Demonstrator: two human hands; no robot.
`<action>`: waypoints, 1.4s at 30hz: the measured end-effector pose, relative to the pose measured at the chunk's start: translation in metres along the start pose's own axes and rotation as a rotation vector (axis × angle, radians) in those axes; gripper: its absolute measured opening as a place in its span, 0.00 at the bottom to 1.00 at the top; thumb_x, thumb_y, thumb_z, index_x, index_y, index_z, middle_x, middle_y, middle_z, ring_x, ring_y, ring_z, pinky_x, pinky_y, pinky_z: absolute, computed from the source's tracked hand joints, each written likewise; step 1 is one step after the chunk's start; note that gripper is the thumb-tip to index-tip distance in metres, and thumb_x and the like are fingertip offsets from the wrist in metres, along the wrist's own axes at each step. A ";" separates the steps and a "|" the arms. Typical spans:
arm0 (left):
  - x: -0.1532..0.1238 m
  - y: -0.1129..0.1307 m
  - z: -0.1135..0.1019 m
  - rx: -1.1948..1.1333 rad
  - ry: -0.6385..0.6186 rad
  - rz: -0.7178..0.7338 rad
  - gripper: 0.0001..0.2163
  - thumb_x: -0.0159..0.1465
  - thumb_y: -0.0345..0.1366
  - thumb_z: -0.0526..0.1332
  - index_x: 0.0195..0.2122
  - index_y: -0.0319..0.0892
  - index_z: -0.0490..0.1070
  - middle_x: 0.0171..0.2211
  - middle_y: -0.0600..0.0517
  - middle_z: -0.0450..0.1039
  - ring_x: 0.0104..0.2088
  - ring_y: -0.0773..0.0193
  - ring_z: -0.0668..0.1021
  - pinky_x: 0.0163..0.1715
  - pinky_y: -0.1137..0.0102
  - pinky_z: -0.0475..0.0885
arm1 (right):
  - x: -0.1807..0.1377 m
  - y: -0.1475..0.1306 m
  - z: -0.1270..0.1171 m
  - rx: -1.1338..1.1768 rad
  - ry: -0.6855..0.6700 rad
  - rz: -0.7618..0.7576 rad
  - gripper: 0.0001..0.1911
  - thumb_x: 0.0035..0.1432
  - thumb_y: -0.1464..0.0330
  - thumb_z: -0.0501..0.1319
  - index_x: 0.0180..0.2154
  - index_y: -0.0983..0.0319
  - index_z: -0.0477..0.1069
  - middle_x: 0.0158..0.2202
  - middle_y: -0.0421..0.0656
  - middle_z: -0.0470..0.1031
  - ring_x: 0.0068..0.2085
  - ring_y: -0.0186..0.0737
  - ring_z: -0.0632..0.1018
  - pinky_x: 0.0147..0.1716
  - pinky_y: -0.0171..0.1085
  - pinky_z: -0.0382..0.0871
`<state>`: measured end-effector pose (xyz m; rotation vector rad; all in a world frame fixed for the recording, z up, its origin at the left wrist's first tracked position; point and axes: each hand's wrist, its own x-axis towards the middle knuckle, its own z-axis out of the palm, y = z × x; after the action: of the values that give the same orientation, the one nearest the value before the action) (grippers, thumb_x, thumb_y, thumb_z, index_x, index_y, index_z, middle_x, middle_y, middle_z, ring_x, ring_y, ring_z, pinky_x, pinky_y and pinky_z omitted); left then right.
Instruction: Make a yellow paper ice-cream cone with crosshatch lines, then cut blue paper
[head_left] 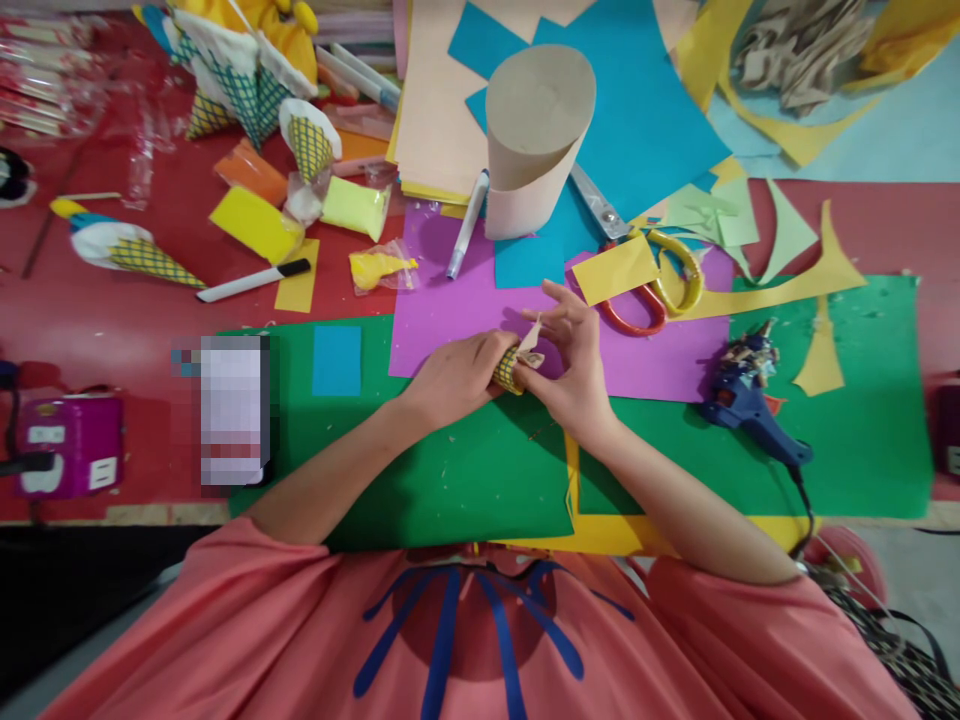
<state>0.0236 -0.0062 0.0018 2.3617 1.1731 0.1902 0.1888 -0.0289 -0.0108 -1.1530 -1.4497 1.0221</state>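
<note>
Over the purple sheet [450, 330], both hands meet at a small yellow cone [508, 372] with a dark grid pattern. My left hand [465, 375] is wrapped round the cone from the left. Thumb and forefinger of my right hand [566, 365] pinch its open end, where pale crumpled material [532, 350] sticks out. The other right fingers are spread above it. Part of the cone is hidden under the left fingers. Scissors [652, 285] with red and yellow handles lie beyond my right hand, partly beneath a yellow paper strip [615, 270].
A blue glue gun [757, 420] with its cord lies at right on a green sheet [862, 460]. A pale paper cylinder [525, 200] stands ahead, near a marker [469, 225]. Finished-looking cones [127, 250], clay packets [259, 222] and a blurred-out phone [232, 410] are at left.
</note>
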 end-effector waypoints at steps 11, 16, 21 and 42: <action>-0.001 -0.002 0.003 -0.156 0.016 0.038 0.20 0.57 0.32 0.60 0.50 0.43 0.57 0.47 0.47 0.71 0.42 0.56 0.78 0.34 0.67 0.71 | 0.001 -0.003 -0.002 -0.131 0.036 -0.162 0.10 0.51 0.76 0.63 0.30 0.59 0.62 0.47 0.45 0.69 0.51 0.42 0.72 0.50 0.47 0.68; -0.002 -0.004 0.005 -0.239 0.016 -0.006 0.22 0.56 0.32 0.61 0.49 0.45 0.55 0.46 0.49 0.71 0.42 0.59 0.78 0.35 0.68 0.71 | -0.001 -0.006 -0.004 -0.275 0.062 -0.316 0.07 0.52 0.76 0.62 0.33 0.59 0.66 0.49 0.47 0.68 0.51 0.43 0.72 0.46 0.45 0.69; -0.003 -0.009 0.008 -0.373 0.065 -0.043 0.23 0.54 0.35 0.63 0.48 0.47 0.55 0.43 0.51 0.72 0.36 0.61 0.78 0.29 0.71 0.69 | 0.000 -0.010 -0.010 -0.483 0.062 -0.504 0.08 0.53 0.74 0.62 0.36 0.59 0.68 0.40 0.44 0.73 0.41 0.40 0.74 0.41 0.43 0.69; -0.001 -0.004 -0.006 -0.608 0.112 -0.073 0.13 0.50 0.36 0.64 0.37 0.43 0.65 0.30 0.59 0.72 0.30 0.71 0.74 0.29 0.77 0.67 | -0.003 -0.015 -0.010 -0.548 -0.180 -0.711 0.16 0.57 0.68 0.58 0.48 0.64 0.70 0.47 0.49 0.76 0.50 0.44 0.73 0.47 0.44 0.70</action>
<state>0.0177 -0.0027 0.0050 1.7902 1.0608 0.5728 0.1964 -0.0349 0.0048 -0.7926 -2.1494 0.2337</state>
